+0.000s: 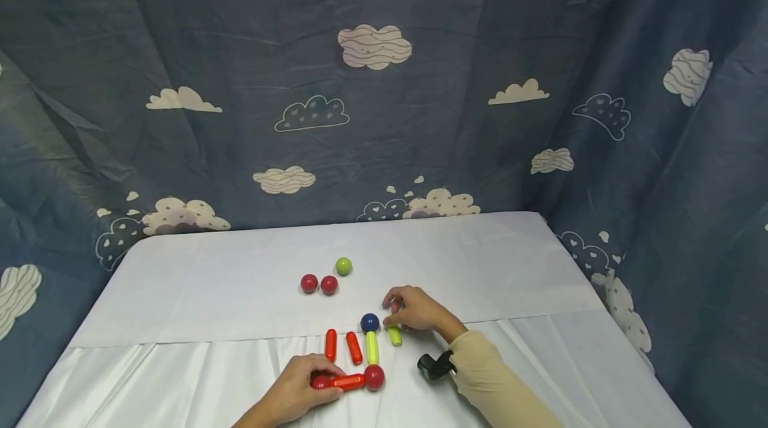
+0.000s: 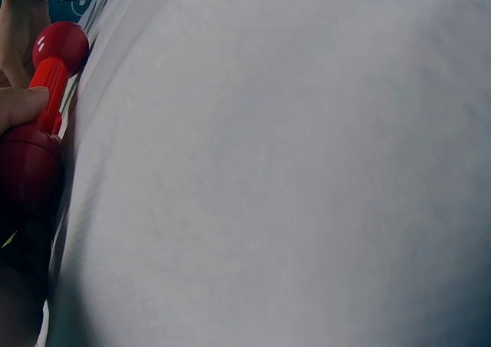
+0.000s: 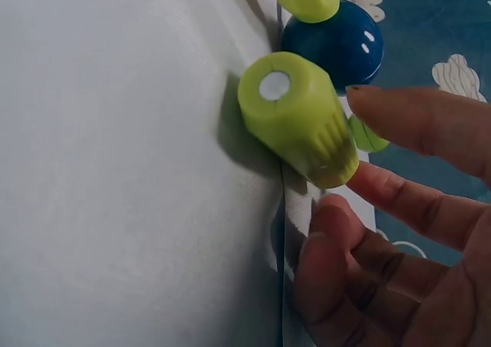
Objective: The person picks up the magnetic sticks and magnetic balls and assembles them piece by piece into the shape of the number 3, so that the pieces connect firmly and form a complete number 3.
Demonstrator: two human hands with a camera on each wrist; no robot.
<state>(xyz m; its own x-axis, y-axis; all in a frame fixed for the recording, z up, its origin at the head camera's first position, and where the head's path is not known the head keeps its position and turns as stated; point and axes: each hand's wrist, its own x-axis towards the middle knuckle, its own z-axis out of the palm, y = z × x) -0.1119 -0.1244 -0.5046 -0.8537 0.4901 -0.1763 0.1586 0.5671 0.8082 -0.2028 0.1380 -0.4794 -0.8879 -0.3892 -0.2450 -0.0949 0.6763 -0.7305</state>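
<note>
My left hand [image 1: 300, 385] holds a red toy rod [image 1: 349, 382], its thumb lying on the rod in the left wrist view. A red ball [image 1: 375, 377] joins the rod's right end, and another red ball [image 1: 320, 383] at the left end is partly covered by the fingers. From the right-hand ball a yellow-green rod [image 1: 372, 348] runs away to a blue ball [image 1: 370, 323]. Just right of that, my right hand [image 1: 417, 311] pinches the far end of a second yellow-green rod [image 3: 299, 117] between thumb and index finger. A white disc marks this rod's near end.
Two loose red rods, one upright in view [image 1: 331, 345] and one slanted [image 1: 354, 348], lie inside the left of the joined pieces. Farther back are two red balls [image 1: 309, 283] and a green ball [image 1: 344, 266]. White cloth covers the table [image 1: 480, 268]; a cloud-patterned curtain [image 1: 420, 115] hangs behind.
</note>
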